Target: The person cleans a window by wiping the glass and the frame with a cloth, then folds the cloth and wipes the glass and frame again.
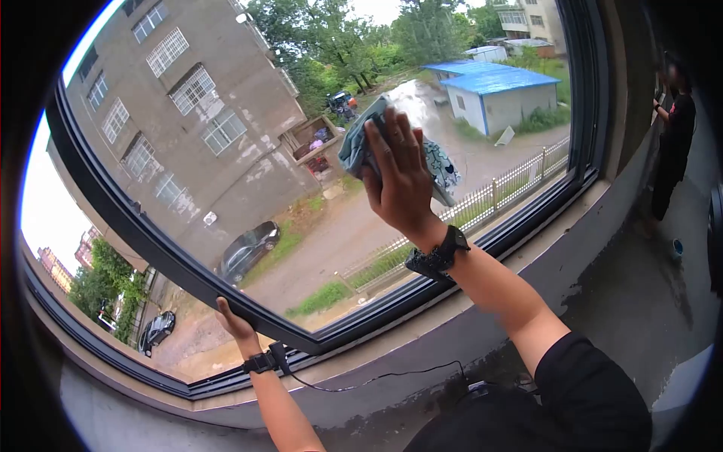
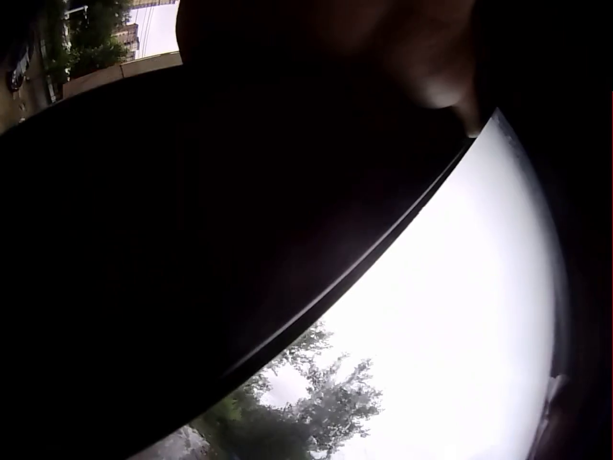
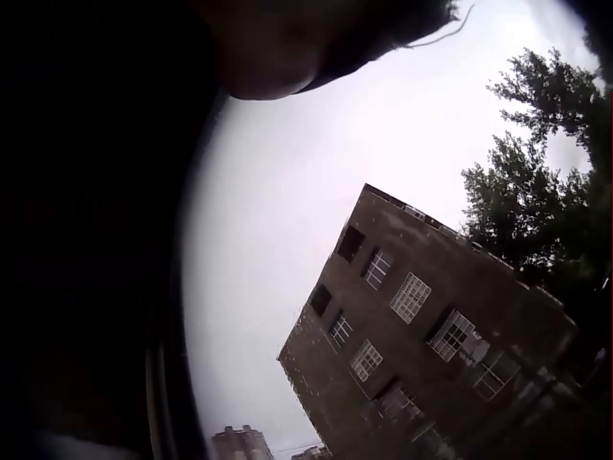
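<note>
In the head view my right hand [image 1: 401,179] presses a grey-green patterned cloth [image 1: 355,145] against the glass of a dark-framed window, its fingers extended over the folds. Loose cloth shows on both sides of the hand. Below and to the left, my left hand [image 1: 238,327] grips the lower edge of the dark window sash [image 1: 181,260], which stands swung at an angle. In the left wrist view that hand's fingers [image 2: 383,43] lie on the dark sash. The right wrist view shows part of the right hand [image 3: 263,57], with a loose thread beside the dark cloth edge.
A sill [image 1: 520,260] runs beneath the window, and a black cable [image 1: 376,379] hangs from the left wrist. Another person [image 1: 672,143] stands by the wall at far right, near a small container [image 1: 678,248] on the floor. Outside are buildings, parked cars and a fence.
</note>
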`<state>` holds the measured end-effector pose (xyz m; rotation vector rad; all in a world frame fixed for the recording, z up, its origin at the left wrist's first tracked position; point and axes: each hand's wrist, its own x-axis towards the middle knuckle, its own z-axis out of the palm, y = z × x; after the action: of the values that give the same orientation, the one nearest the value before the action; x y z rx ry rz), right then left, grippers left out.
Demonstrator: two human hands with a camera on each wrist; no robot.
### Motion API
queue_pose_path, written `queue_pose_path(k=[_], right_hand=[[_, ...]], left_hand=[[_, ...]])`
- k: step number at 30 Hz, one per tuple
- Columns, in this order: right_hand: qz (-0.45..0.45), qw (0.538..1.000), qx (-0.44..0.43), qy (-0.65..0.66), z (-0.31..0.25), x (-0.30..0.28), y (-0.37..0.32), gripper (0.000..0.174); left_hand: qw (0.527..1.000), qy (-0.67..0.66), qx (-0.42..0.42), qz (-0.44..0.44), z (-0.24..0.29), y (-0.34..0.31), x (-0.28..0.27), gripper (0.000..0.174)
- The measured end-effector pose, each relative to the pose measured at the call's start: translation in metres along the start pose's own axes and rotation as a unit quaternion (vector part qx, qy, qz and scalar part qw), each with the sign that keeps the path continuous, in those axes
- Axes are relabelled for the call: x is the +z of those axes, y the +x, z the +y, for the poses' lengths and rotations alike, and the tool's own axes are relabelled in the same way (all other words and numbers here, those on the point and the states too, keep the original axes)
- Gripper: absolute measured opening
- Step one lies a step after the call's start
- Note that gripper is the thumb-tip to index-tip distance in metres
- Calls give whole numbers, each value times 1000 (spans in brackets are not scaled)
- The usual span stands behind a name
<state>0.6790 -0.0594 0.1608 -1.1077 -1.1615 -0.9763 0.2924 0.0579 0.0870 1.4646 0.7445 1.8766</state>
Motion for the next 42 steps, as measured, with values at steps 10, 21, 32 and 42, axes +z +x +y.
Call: queue_pose_path(k=[10, 21, 32, 42], right_hand=[[-206, 948, -213, 115, -166, 68, -142, 43], [-125, 977, -169, -28, 52, -31, -53, 44], [110, 983, 124, -75, 390, -157, -32, 50], [177, 946, 268, -45, 281, -104, -72, 50]], left_hand=[[996, 23, 79, -30, 6, -2, 22, 51], [1000, 10, 1, -13, -14, 6, -10, 67], [994, 50, 0, 99, -6, 7, -45, 69], [995, 56, -36, 80, 0, -1, -45, 73]])
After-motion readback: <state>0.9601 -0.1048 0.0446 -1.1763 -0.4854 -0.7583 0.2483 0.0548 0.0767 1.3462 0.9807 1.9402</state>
